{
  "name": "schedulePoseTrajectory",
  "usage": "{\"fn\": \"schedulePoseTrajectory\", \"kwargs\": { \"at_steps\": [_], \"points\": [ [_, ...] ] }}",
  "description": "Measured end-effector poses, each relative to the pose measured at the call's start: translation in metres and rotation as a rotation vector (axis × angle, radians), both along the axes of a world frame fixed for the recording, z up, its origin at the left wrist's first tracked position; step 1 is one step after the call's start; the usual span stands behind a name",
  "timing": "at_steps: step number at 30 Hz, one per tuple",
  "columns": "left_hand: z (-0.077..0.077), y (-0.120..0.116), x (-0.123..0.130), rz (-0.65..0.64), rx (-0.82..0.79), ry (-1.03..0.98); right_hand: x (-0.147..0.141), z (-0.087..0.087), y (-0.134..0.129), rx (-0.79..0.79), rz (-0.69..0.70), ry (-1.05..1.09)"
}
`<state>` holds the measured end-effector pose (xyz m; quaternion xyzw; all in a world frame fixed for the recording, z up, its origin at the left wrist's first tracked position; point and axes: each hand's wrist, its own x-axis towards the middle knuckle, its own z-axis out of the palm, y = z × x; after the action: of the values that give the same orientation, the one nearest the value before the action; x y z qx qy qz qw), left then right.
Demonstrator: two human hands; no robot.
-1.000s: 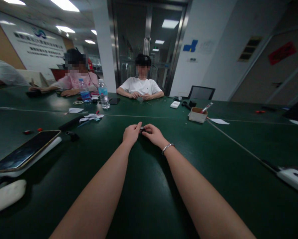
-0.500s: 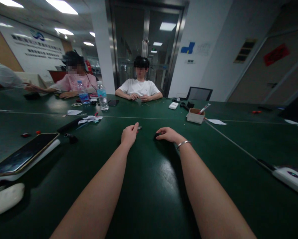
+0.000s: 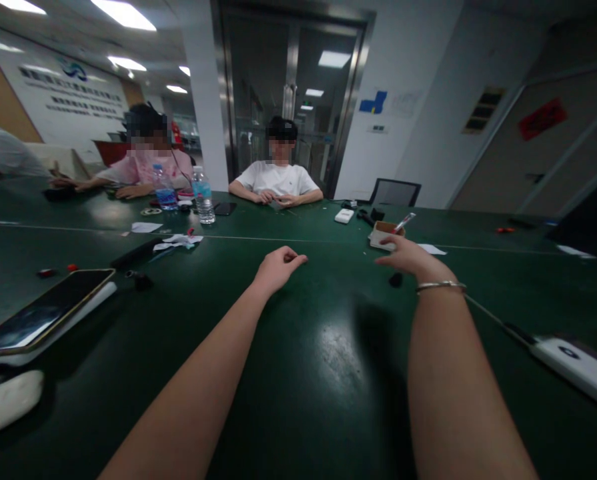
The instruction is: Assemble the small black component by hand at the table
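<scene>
My left hand rests low over the green table, fingers curled in toward the thumb. Whatever they may hold is hidden. My right hand, with a silver bangle at the wrist, reaches out with its fingers apart and nothing visible in them. Its fingertips are by the near side of a small open box, partly covering it; I cannot tell if they touch. In the box stands a white pen-like stick. Just below the right hand a small black piece lies on the table.
To the left lie a phone, a white mouse-shaped object and a small black part. Farther back stand water bottles near crumpled paper. A cable leads to a white device at right. Co-workers sit opposite.
My right hand has let go of the black piece, now farther right on the table, and moved right toward the box. My left hand has turned inward; the small metal-tipped thing in it no longer shows.
</scene>
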<state>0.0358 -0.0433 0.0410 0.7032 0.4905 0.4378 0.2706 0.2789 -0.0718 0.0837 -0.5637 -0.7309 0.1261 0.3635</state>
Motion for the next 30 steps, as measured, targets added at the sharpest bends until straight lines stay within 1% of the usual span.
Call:
{"fn": "schedulePoseTrajectory", "kwargs": {
  "at_steps": [3, 5, 7, 10, 12, 15, 16, 17, 18, 20, 21, 22, 23, 25, 26, 28, 30],
  "points": [
    [0.025, -0.009, 0.009, -0.076, 0.045, 0.021, -0.046, 0.007, 0.006, 0.040, 0.058, -0.050],
    [0.039, -0.013, 0.008, -0.065, 0.064, 0.061, -0.067, 0.013, 0.009, 0.061, 0.109, -0.108],
    [0.049, -0.018, 0.004, -0.013, 0.079, 0.103, -0.080, 0.020, 0.010, 0.063, 0.166, -0.208],
    [0.054, -0.022, -0.002, 0.068, 0.082, 0.188, -0.093, 0.028, 0.006, 0.088, 0.204, -0.305],
    [0.054, -0.023, -0.003, 0.100, 0.083, 0.247, -0.101, 0.030, 0.003, 0.115, 0.178, -0.326],
    [0.057, -0.021, -0.012, 0.044, 0.036, 0.358, -0.102, 0.028, 0.005, 0.096, 0.160, -0.358],
    [0.059, -0.020, -0.020, 0.033, -0.005, 0.413, -0.096, 0.026, 0.008, 0.076, 0.166, -0.349],
    [0.062, -0.019, -0.032, 0.066, -0.054, 0.478, -0.087, 0.024, 0.011, 0.059, 0.165, -0.321],
    [0.063, -0.018, -0.047, 0.167, -0.111, 0.552, -0.075, 0.022, 0.015, 0.056, 0.144, -0.271],
    [0.064, -0.017, -0.087, 0.530, -0.167, 0.645, -0.039, 0.018, 0.022, 0.071, 0.037, -0.118],
    [0.063, -0.017, -0.110, 0.693, -0.204, 0.666, -0.018, 0.016, 0.024, 0.079, -0.046, -0.022],
    [0.060, -0.017, -0.133, 0.834, -0.255, 0.669, 0.003, 0.013, 0.024, 0.081, -0.141, 0.066],
    [0.057, -0.018, -0.154, 0.917, -0.329, 0.658, 0.025, 0.010, 0.024, 0.083, -0.238, 0.140],
    [0.049, -0.018, -0.189, 0.971, -0.498, 0.617, 0.063, 0.002, 0.020, 0.125, -0.441, 0.204],
    [0.045, -0.018, -0.201, 0.991, -0.558, 0.606, 0.078, -0.003, 0.018, 0.156, -0.557, 0.209],
    [0.041, -0.018, -0.213, 1.022, -0.650, 0.594, 0.102, -0.013, 0.015, 0.163, -0.733, 0.192],
    [0.039, -0.017, -0.216, 1.044, -0.710, 0.582, 0.116, -0.024, 0.014, 0.134, -0.811, 0.192]
  ]
}}
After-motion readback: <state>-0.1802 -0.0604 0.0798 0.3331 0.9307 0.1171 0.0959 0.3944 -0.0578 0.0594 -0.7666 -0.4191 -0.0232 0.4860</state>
